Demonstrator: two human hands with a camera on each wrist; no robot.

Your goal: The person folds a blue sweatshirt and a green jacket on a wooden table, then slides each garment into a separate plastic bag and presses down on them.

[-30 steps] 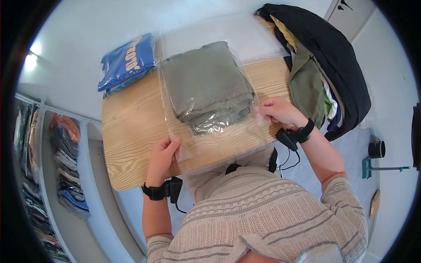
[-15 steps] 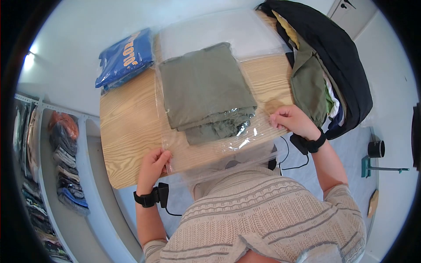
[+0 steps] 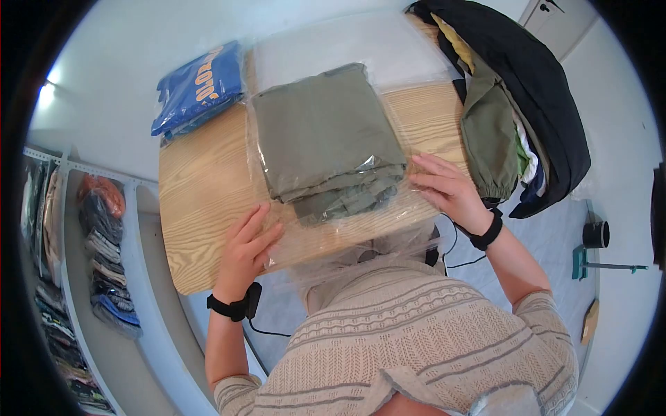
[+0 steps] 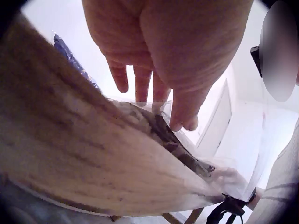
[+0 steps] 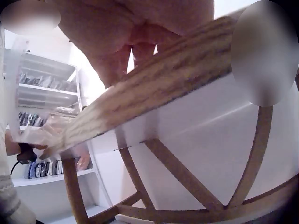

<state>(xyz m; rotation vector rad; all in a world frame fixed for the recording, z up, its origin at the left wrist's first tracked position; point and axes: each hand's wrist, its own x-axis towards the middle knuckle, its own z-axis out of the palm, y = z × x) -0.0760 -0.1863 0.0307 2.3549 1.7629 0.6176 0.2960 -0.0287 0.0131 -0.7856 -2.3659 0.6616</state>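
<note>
A folded olive-green garment (image 3: 322, 132) lies inside a clear plastic bag (image 3: 291, 239) whose near end hangs past the table's front edge. My left hand (image 3: 243, 253) rests at the bag's lower left side, fingers spread and fairly straight. At the bag's right side, beside the garment's lower corner, my right hand (image 3: 454, 194) lies with extended fingers touching the plastic. The left wrist view shows the left hand (image 4: 163, 56) above the bag with its fingers pointing down. In the right wrist view the right hand (image 5: 135, 37) is over the table edge, its fingertips partly hidden.
On the wooden table (image 3: 201, 201), a blue bagged garment (image 3: 201, 90) lies at the back left and a stack of clear bags (image 3: 347, 48) at the back. A black bag (image 3: 534, 90) with clothes spilling out stands at the right. Shelves (image 3: 76, 277) of bagged clothes are at the left.
Both hands have released their pinch on the bag's sides and spread their fingers. The bag and garment moved slightly toward the body at first, then stayed nearly in place.
</note>
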